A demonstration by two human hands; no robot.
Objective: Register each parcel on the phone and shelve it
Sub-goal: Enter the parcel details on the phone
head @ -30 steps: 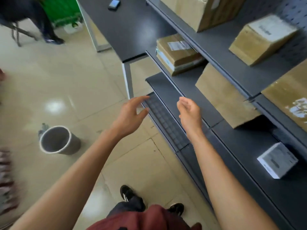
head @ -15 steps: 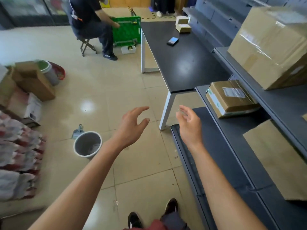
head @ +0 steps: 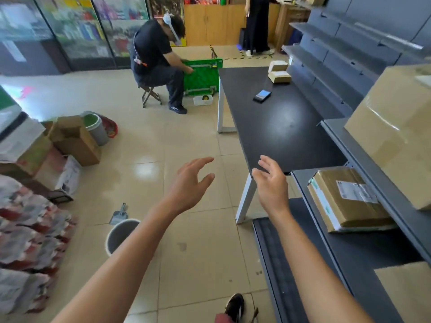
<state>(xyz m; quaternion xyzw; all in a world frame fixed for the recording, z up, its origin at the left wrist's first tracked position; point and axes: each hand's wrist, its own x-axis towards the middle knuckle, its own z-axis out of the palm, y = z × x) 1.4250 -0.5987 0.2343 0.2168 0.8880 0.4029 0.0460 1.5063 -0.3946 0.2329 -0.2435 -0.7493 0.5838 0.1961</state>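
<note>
1. The fingers (head: 268,163) of my right hand (head: 271,187) are spread and relaxed, holding nothing; they hang just in front of the near corner of the black worktop (head: 279,127).
2. My left hand (head: 189,185) is equally empty, fingers apart and thumb out, over the tiled floor to the left of that worktop corner.
3. The phone (head: 262,96) lies flat on the worktop, well beyond both hands, towards its far half.
4. Two small parcels (head: 278,71) sit stacked at the worktop's far end, past the phone; I judge these are the ones not yet registered.
5. To the right of the worktop, the grey shelving (head: 373,183) already carries a flat taped parcel (head: 347,199) and a large carton (head: 396,136) above it.
6. Risks as I see them: I am well short of the phone, so a hasty reach could knock it along the smooth top or off the edge. The worktop leg (head: 243,199) and a grey bucket (head: 121,234) on the floor to the worktop's left stand near my path, and I could catch a foot on either.
</note>
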